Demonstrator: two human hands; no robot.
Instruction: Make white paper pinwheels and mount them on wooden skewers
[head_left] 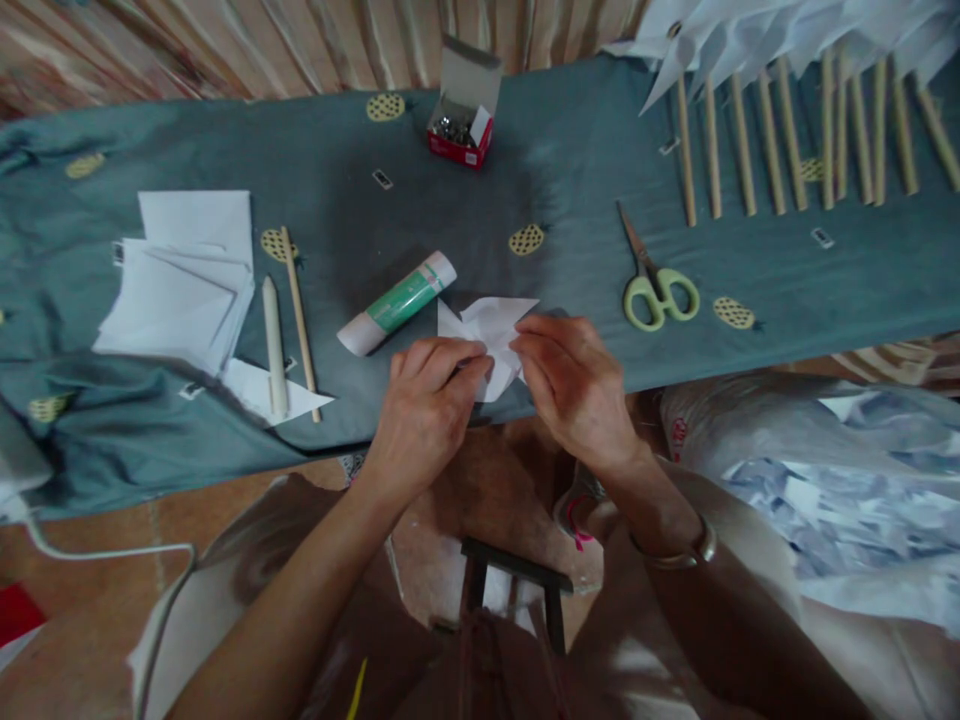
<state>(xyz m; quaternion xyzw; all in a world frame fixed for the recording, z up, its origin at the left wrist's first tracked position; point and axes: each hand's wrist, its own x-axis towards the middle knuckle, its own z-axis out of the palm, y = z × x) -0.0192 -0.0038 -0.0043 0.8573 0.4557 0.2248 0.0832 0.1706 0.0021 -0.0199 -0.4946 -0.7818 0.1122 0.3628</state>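
Observation:
A white paper pinwheel [496, 318] with folded points lies at the near edge of the cloth-covered table, between my two hands. My left hand [435, 390] pinches its lower left side, thumb and forefinger at the middle. From the other side, my right hand [574, 380] grips the right side with closed fingertips. Parts of the paper are hidden under the fingers. Just beyond my left hand lies a glue stick [405, 300] with a green label. To the right of my right hand rest scissors [656, 290] with pale green handles, blades pointing away.
Stacked white paper sheets [180, 290], a pale pointed stick [274, 345] and a wooden stick [298, 320] lie left. An open red box [463, 135] of small metal pieces stands at the back. Several pinwheels on sticks [739, 140] fill the back right. A bag of paper scraps [847, 500] is right.

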